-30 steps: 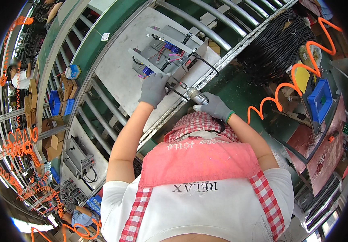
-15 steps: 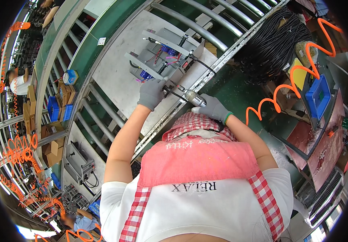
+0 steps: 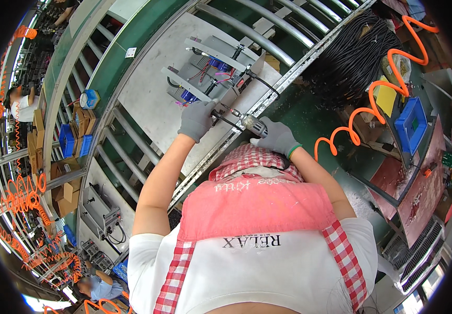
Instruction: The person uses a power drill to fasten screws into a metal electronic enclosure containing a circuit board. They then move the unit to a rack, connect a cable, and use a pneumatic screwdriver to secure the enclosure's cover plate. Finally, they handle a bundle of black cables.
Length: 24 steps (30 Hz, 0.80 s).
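Observation:
A grey metal chassis (image 3: 205,70) with blue cylindrical parts and coloured wires rests on a pale board in front of me. My left hand (image 3: 196,120), in a grey glove, is closed at the chassis's near left corner, beside a short black cable (image 3: 230,122). What its fingers hold is hidden. My right hand (image 3: 275,138), gloved too, grips a silver power screwdriver (image 3: 253,124). Its tip points left toward the near side of the chassis, close to my left fingers; whether it touches cannot be made out. A second black cable (image 3: 268,86) loops off the chassis's right end.
Metal rollers (image 3: 252,31) run beyond the board (image 3: 147,78). A bundle of black cables (image 3: 359,57) lies at the right, near an orange coiled hose (image 3: 359,118) and a blue bin (image 3: 411,125). Another chassis (image 3: 97,212) stands at left. Co-workers are far left.
My hands, the screwdriver and the chassis hold nearly the same places. The orange coiled hose at the right has swung slightly left and up.

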Tool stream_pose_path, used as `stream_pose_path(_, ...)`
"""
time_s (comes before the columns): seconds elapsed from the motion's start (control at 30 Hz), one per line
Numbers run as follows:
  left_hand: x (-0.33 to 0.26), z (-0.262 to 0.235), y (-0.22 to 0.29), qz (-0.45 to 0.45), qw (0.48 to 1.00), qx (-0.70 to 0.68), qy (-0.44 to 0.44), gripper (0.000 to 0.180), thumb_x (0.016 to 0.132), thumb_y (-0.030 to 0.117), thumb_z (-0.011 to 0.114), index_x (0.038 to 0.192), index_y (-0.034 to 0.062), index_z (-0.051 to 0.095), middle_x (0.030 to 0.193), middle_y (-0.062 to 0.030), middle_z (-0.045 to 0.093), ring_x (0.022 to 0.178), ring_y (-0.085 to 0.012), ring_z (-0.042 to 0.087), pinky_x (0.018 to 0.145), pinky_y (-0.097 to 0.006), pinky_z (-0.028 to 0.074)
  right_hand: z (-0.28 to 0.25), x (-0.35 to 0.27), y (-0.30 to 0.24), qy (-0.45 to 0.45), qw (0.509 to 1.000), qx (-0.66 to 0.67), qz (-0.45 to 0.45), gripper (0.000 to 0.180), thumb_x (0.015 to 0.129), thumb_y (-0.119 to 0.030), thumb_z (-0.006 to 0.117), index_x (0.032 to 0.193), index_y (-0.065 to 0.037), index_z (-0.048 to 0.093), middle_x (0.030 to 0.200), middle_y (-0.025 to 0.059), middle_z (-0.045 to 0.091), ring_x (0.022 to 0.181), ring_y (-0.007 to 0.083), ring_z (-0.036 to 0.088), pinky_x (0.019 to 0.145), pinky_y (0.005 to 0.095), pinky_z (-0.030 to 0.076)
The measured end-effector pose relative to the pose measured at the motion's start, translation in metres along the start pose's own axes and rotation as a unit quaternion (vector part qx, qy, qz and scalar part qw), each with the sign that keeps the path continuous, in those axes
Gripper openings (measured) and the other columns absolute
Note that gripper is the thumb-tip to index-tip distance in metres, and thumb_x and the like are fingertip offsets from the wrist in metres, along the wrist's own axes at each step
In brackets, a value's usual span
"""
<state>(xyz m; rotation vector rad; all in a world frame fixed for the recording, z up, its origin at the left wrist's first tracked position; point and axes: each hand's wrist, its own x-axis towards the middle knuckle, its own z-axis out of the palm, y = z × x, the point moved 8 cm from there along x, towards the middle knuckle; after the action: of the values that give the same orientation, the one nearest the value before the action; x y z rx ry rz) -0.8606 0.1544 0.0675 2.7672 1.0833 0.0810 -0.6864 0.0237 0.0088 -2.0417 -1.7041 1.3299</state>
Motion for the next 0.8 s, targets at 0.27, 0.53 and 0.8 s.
stream_pose_path(0.27,0.001,-0.002,-0.001,0.0,1.0,-0.014,0.002,0.046,0.071,0.006,0.061,0.114,0.0191,0.061,0.084,-0.0061,0.065,0.078,-0.028,0.062,0.063,-0.041,0.049,0.009,0.01,0.011,0.01,1.0,-0.02,-0.015,0.074,0.069,-0.059,0.066,0.121,-0.011,0.047,0.101,0.0207,0.065,0.094,0.0387,0.062,0.082,0.0447,0.049)
stream_pose_path(0.53,0.001,0.002,-0.002,-0.017,1.0,-0.006,-0.014,0.044,0.072,0.007,0.06,0.115,0.0191,0.061,0.083,-0.0067,0.065,0.078,-0.0282,0.062,0.064,-0.042,0.049,0.011,0.01,0.007,0.006,0.985,0.155,-0.069,0.062,0.068,-0.049,0.072,0.109,-0.006,0.056,0.093,0.0157,0.065,0.083,0.0318,0.063,0.079,0.039,0.048)
stream_pose_path(0.8,0.001,0.001,-0.003,-0.01,1.0,-0.023,-0.006,0.043,0.072,0.007,0.062,0.114,0.0161,0.061,0.085,-0.0075,0.065,0.08,-0.0289,0.062,0.067,-0.042,0.05,0.023,0.01,0.0,-0.07,0.942,0.329,-0.006,0.041,0.075,-0.033,0.072,0.102,-0.004,0.058,0.077,0.0033,0.057,0.061,0.0101,0.053,0.056,0.0266,0.045)
